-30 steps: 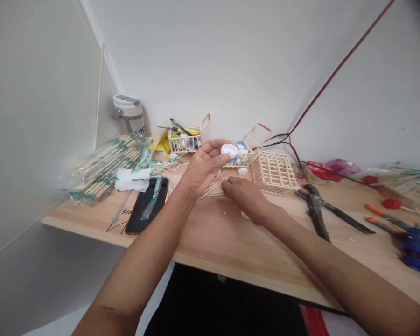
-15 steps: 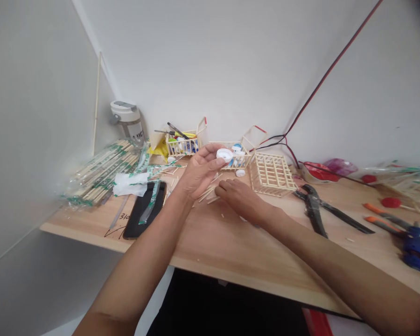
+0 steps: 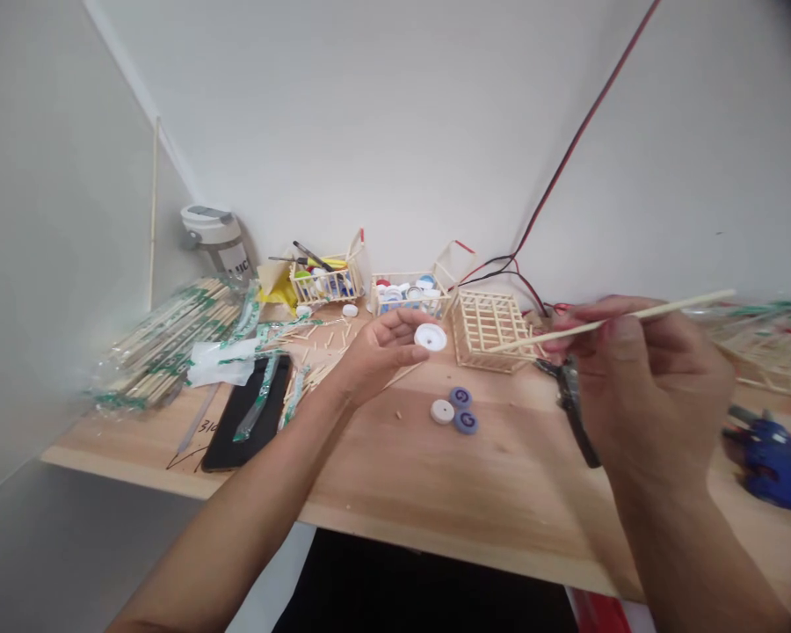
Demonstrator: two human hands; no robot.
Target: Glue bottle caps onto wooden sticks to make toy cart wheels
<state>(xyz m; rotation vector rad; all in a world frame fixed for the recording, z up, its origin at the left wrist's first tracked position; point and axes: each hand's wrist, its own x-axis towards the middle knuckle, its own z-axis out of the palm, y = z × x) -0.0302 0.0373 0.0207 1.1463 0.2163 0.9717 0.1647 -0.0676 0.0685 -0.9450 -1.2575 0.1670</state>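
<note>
My left hand (image 3: 379,352) is raised over the wooden table (image 3: 475,492) and pinches a white bottle cap (image 3: 431,338) with a small hole in its middle. My right hand (image 3: 639,374) is lifted at the right, fingers closed on a thin wooden stick (image 3: 610,321) that points left toward the cap. On the table below lie a white cap (image 3: 442,411) and two blue caps (image 3: 462,409). A small open stick crate (image 3: 491,330) stands just behind the stick's tip.
Black pliers (image 3: 570,400) lie under my right hand; a blue glue gun (image 3: 774,457) is at far right. Two stick carts (image 3: 409,294) holding caps stand at the wall. A black phone (image 3: 247,409), wrapped chopstick bundles (image 3: 171,338) and a jar (image 3: 214,237) are left.
My right hand rose from the table with a long stick and moved right, uncovering three caps. My left hand stayed up with the white cap. The view shifted right.
</note>
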